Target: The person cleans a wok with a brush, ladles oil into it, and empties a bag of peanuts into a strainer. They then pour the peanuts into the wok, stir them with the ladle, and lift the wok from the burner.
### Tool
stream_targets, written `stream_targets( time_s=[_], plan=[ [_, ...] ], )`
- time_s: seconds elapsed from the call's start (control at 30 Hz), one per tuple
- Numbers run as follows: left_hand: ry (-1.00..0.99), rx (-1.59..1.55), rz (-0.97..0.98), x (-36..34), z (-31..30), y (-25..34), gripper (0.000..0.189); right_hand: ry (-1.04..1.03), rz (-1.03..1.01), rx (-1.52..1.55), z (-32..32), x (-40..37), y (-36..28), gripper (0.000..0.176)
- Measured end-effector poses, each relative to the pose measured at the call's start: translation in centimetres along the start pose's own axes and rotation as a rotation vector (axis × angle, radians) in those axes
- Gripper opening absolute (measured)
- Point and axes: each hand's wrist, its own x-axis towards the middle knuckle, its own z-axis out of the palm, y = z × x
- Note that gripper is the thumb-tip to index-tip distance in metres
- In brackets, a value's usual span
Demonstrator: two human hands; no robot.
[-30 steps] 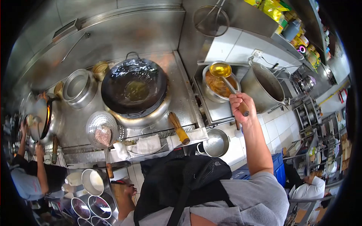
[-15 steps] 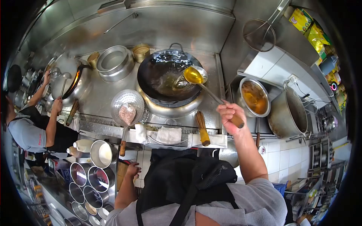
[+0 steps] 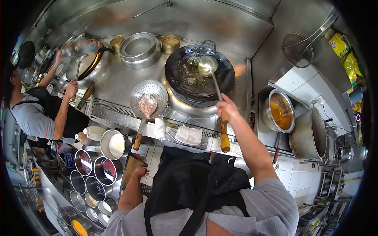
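Note:
My right hand [image 3: 227, 109] is closed round the wooden handle of a metal ladle [image 3: 207, 66], whose bowl is over the black wok [image 3: 226, 72]. Oil with a rippled surface lies in the wok, which sits on a round burner ring. Low at my left side hangs my left hand [image 3: 141, 170], its fingers slightly spread and nothing visible in it. A perforated strainer [image 3: 136, 93] holding pale pink minced meat [image 3: 147, 105] rests on the stove, its wooden handle toward me.
A bowl of brown-orange liquid [image 3: 281, 112] and a large pot [image 3: 307, 133] stand at right. A bamboo brush [image 3: 225, 141] and folded cloth [image 3: 188, 135] lie along the stove edge. Several metal pots [image 3: 105, 170] are at lower left. A co-worker [image 3: 35, 118] handles another wok at left.
The ladle has moved from the wok's right side to over its middle; the yellow oil in its bowl is no longer visible. My right hand has shifted left and the view has turned.

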Motion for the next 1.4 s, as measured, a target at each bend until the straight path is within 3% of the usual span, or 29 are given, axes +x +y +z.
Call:
stream_targets(
  time_s=[0.03, 0.13, 0.2, 0.3, 0.43, 0.5, 0.53, 0.6, 0.7, 0.77, 0.83, 0.9, 0.93, 1.0, 1.03, 1.13, 1.17, 1.2, 1.27, 1.3, 1.37, 1.4],
  plan=[
    [0.003, -0.026, 0.040, -0.1, -0.1, 0.5, 0.045, 0.135, -0.076, -0.364, 0.8, -0.2, 1.1, 0.085],
    [-0.024, -0.064, 0.093, 1.7, -0.3, -0.7, 0.045, 0.250, -0.053, -0.555, 3.9, -3.5, 2.9, 0.093],
    [-0.069, -0.073, 0.118, 2.4, -0.4, 0.1, 0.045, 0.262, -0.036, -0.484, 4.2, -4.4, 2.3, 0.089],
    [-0.092, -0.052, 0.145, 2.8, 0.3, 1.0, 0.043, -0.003, 0.143, 0.129, 4.3, -3.9, -0.6, 0.089],
    [-0.162, 0.183, 0.219, 3.1, 0.6, 4.9, 0.040, -0.145, 0.095, 0.094, 0.5, 2.3, 0.2, 0.088],
    [-0.220, 0.220, 0.221, 2.7, 0.8, 7.6, 0.039, 0.130, -0.389, -1.283, -0.1, 3.6, 1.6, 0.087],
    [-0.267, 0.243, 0.222, 2.5, 0.6, 9.0, 0.038, 0.147, -0.393, -1.275, -0.8, 2.4, 1.2, 0.087],
    [-0.300, 0.298, 0.215, 2.0, 1.0, 11.5, 0.036, 0.341, -0.138, -1.534, -0.4, -4.4, -0.6, 0.085],
    [-0.435, 0.327, 0.323, 2.6, 2.2, 13.7, 0.042, 0.409, -0.206, -1.747, -7.7, -8.6, 1.7, 0.084],
    [-0.546, 0.359, 0.444, 2.8, 3.5, 14.9, 0.040, 0.449, 0.029, -1.773, -10.3, -11.2, 2.6, 0.083],
    [-0.657, 0.396, 0.567, 0.9, 5.2, 17.9, 0.038, 0.471, -0.079, -1.746, -11.7, -12.6, 3.4, 0.083],
    [-0.734, 0.146, 0.568, -7.1, 6.7, 24.5, 0.040, 0.507, -0.285, -1.638, -12.0, -13.9, 4.1, 0.083],
    [-0.696, 0.065, 0.644, -7.8, 7.6, 26.5, 0.039, 0.528, -0.276, -1.630, -11.8, -14.8, 4.1, 0.083],
    [-0.608, -0.076, 0.771, -8.7, 8.9, 30.7, 0.040, 0.609, -0.373, -1.295, -11.0, -17.7, 3.3, 0.083],
    [-0.521, -0.066, 0.968, -9.2, 9.4, 32.7, 0.044, 0.646, -0.347, -1.169, -10.5, -19.6, 2.6, 0.083],
    [-0.210, 0.046, 1.115, -7.5, 10.3, 37.5, 0.049, 0.779, -0.466, -1.014, -13.5, -23.2, 3.0, 0.085],
    [-0.081, 0.124, 1.192, -6.9, 10.9, 38.8, 0.050, 0.850, -0.441, -1.068, -14.7, -24.2, 3.2, 0.087],
    [-0.042, 0.166, 1.140, -7.9, 11.3, 39.9, 0.050, 0.883, -0.438, -1.058, -15.7, -25.0, 3.2, 0.087],
    [0.178, 0.458, 1.289, -6.3, 12.4, 40.8, 0.059, 1.085, -0.317, -1.335, -17.5, -26.0, 2.9, 0.086],
    [0.169, 0.464, 1.297, -4.6, 12.9, 40.6, 0.059, 1.096, -0.236, -1.333, -18.7, -26.0, 2.6, 0.086],
    [0.421, 0.789, 1.412, -1.5, 13.7, 39.7, 0.074, 1.083, -0.225, -1.300, -20.1, -26.1, 2.5, 0.085],
    [0.423, 0.789, 1.416, -2.7, 14.1, 39.7, 0.074, 1.060, -0.211, -1.275, -21.1, -26.0, 2.5, 0.085]
  ],
)
